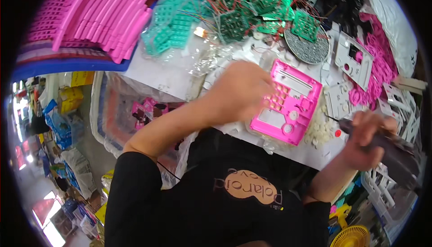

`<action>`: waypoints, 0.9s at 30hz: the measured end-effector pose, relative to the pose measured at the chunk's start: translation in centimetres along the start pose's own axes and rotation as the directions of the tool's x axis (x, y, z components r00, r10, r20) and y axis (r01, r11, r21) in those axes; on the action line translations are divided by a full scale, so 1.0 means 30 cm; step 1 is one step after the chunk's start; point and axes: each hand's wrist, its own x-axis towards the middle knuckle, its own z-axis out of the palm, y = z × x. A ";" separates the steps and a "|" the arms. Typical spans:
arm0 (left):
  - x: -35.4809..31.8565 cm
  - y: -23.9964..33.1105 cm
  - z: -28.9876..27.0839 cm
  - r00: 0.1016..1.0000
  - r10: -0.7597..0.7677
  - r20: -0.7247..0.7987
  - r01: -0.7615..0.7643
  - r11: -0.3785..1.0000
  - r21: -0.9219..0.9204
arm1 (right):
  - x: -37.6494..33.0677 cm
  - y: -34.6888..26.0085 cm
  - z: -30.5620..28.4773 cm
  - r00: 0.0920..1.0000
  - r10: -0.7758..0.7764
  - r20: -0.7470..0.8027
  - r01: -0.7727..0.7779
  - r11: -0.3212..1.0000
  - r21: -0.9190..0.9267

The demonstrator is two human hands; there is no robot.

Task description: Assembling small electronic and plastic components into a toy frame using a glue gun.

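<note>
fingers of the left hand (240, 92) lie curled on the left edge of the pink calculator shell (288, 103), flat on the white table (166, 74); whether they pinch it, i cannot tell. right hand (366, 139), nearer and right, is wrapped around a dark electric screwdriver (389, 150)

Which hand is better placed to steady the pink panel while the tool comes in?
Left. The left hand already rests on the pink panel; the right hand is off to the side, gripping the dark tool.
</note>
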 end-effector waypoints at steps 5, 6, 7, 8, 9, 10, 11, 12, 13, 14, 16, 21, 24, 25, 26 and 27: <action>-0.133 -0.195 -0.336 0.900 -0.312 -0.304 0.434 0.573 0.695 | 0.027 -0.050 -0.142 0.974 0.033 -0.225 -0.097 0.955 -0.280; -0.146 -0.210 -0.366 0.894 -0.346 -0.285 0.435 0.516 0.738 | 0.033 -0.040 -0.152 0.969 0.030 -0.245 -0.110 0.941 -0.321; -0.153 -0.218 -0.383 0.886 -0.379 -0.266 0.429 0.458 0.778 | 0.037 -0.031 -0.160 0.964 0.024 -0.266 -0.123 0.924 -0.362; -0.165 -0.225 -0.380 0.865 -0.456 -0.211 0.417 0.416 0.808 | 0.032 -0.015 -0.166 0.965 0.015 -0.261 -0.106 0.935 -0.339; -0.169 -0.235 -0.379 0.870 -0.456 -0.189 0.400 0.425 0.812 | 0.031 -0.001 -0.164 0.964 -0.007 -0.266 -0.096 0.924 -0.371; -0.173 -0.243 -0.382 0.874 -0.456 -0.166 0.381 0.434 0.816 | 0.029 0.013 -0.157 0.962 -0.029 -0.271 -0.086 0.911 -0.404; -0.174 -0.248 -0.389 0.879 -0.455 -0.141 0.361 0.443 0.821 | 0.027 0.019 -0.150 0.960 -0.052 -0.276 -0.077 0.897 -0.435; -0.182 -0.251 -0.396 0.888 -0.439 -0.134 0.350 0.458 0.817 | 0.027 0.014 -0.139 0.957 -0.054 -0.284 -0.085 0.886 -0.456; -0.191 -0.253 -0.407 0.897 -0.424 -0.126 0.338 0.472 0.814 | 0.030 0.005 -0.125 0.955 -0.057 -0.292 -0.093 0.875 -0.475; -0.194 -0.253 -0.413 0.905 -0.408 -0.118 0.325 0.486 0.811 | 0.029 -0.001 -0.118 0.952 -0.060 -0.301 -0.102 0.864 -0.494; -0.184 -0.205 -0.399 0.920 -0.321 -0.224 0.379 0.581 0.721 | -0.092 -0.113 -0.278 0.943 -0.245 -0.225 -0.165 0.245 -0.956; -0.066 0.033 -0.285 0.979 -0.061 -0.196 0.156 0.841 0.518 | -0.041 -0.125 0.156 0.723 -0.690 -0.015 0.372 0.407 -0.834; -0.057 0.140 -0.186 0.993 0.045 -0.107 0.002 0.914 0.405 | -0.043 -0.047 0.288 0.962 0.066 0.266 0.172 0.611 -0.772; -0.051 0.168 -0.159 0.995 0.057 -0.086 -0.021 0.931 0.365 | -0.034 0.003 0.332 0.949 0.092 0.301 0.170 0.654 -0.737; -0.037 0.177 -0.132 0.995 0.080 -0.056 -0.058 0.947 0.316 | -0.055 0.034 0.327 0.944 0.123 0.307 0.147 0.675 -0.723; -0.031 0.183 -0.108 0.997 0.071 -0.029 -0.061 0.962 0.267 | -0.078 0.067 0.323 0.936 0.150 0.317 0.125 0.702 -0.701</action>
